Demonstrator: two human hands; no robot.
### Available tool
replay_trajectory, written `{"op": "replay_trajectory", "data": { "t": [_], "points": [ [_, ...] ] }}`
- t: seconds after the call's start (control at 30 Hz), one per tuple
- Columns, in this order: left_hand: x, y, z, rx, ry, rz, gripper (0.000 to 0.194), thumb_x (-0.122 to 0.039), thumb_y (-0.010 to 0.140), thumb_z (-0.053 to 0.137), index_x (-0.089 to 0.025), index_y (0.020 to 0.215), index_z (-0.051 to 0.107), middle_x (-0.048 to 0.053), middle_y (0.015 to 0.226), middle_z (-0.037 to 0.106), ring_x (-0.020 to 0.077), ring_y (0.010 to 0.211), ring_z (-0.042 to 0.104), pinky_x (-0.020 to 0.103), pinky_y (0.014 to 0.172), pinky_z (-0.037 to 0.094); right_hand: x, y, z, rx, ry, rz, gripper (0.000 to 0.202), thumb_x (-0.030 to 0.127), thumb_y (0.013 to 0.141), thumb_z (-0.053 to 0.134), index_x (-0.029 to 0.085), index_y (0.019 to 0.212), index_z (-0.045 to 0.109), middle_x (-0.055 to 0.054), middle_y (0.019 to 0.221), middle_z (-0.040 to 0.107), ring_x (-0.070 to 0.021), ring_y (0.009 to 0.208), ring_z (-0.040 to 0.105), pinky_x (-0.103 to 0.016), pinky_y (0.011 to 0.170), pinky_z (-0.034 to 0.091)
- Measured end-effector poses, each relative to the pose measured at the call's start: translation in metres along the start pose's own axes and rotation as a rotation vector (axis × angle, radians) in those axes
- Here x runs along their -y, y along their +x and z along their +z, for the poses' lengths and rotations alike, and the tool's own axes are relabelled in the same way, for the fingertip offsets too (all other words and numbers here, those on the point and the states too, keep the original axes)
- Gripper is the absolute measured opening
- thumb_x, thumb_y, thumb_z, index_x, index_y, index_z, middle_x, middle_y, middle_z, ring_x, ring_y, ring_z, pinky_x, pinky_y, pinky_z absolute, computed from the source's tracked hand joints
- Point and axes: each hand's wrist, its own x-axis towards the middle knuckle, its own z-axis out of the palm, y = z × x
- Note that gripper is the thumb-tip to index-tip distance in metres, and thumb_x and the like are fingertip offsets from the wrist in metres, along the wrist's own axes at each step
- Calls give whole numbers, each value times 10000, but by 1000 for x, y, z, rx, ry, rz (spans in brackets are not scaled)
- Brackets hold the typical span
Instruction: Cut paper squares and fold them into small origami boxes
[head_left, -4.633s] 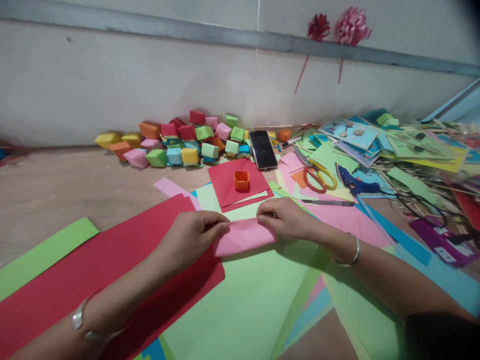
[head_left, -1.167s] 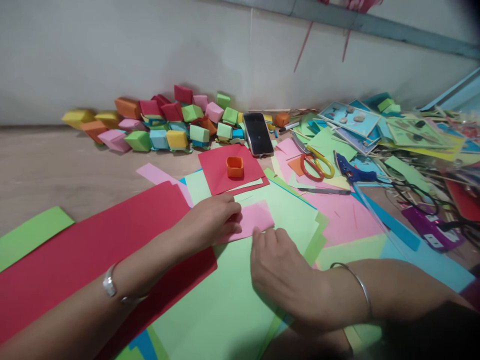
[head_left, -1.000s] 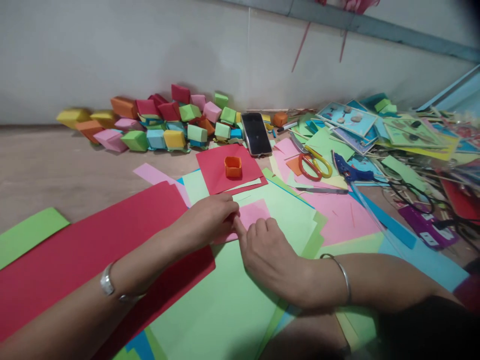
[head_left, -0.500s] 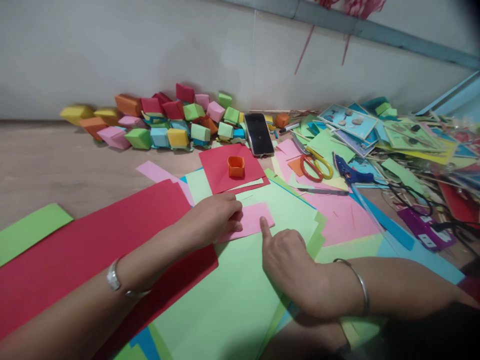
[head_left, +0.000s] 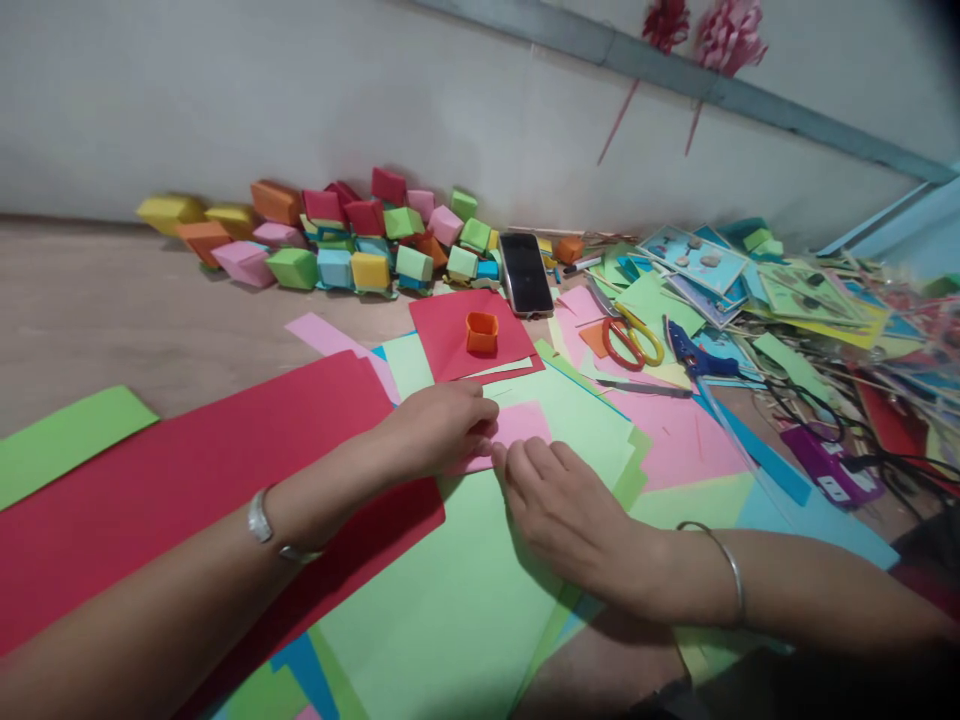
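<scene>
A small pink paper (head_left: 523,424) lies on a stack of light green sheets (head_left: 450,590). My left hand (head_left: 442,425) is closed on its left part, thumb and fingers pinched together. Against the near edge of the same paper, my right hand (head_left: 559,505) has its fingers bent and close together, the fingertips almost meeting those of my left hand. Just beyond them, a small open orange paper box (head_left: 481,333) stands on a red square sheet (head_left: 436,345). A large red sheet (head_left: 225,440) lies under my left forearm.
Folded paper blocks (head_left: 371,270) are piled along the wall. A phone (head_left: 526,275) lies beside them. To the right are scissors (head_left: 634,337), a blue glue gun (head_left: 697,355), a purple power strip (head_left: 825,465) with cables, and a heap of cards (head_left: 697,260).
My right hand has slid left along the pink paper's near edge to my left hand. Its stretched index finger has drawn in. The view has shifted slightly.
</scene>
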Motion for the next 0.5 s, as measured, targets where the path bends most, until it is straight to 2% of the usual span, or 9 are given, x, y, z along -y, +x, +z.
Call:
{"op": "replay_trajectory", "data": {
  "t": [0.17, 0.3, 0.5],
  "points": [
    [2, 0, 0, -2, -1, 33, 166, -106, 809, 513, -185, 763, 652, 49, 855, 613, 175, 729, 558, 275, 564, 315, -3, 2, 19, 11, 48, -78, 299, 13, 895, 387, 54, 1079, 618, -133, 956, 570, -249, 836, 438, -375, 650, 355],
    [7, 3, 1, 2, -49, 6, 162, -92, 769, 521, -191, 741, 647, 39, 862, 626, 171, 732, 569, 268, 579, 337, -8, 0, 19, 17, 80, -96, 301, 48, 925, 390, 60, 1154, 586, -115, 946, 553, -247, 835, 421, -371, 640, 340],
    [10, 4, 1, -13, -94, 18, 163, -78, 727, 535, -192, 729, 651, 36, 834, 641, 177, 725, 585, 265, 589, 363, -14, 7, 18, 43, 153, -108, 371, 126, 986, 382, 177, 1344, 466, -66, 907, 543, -227, 807, 414, -360, 637, 311]
  ]
}}
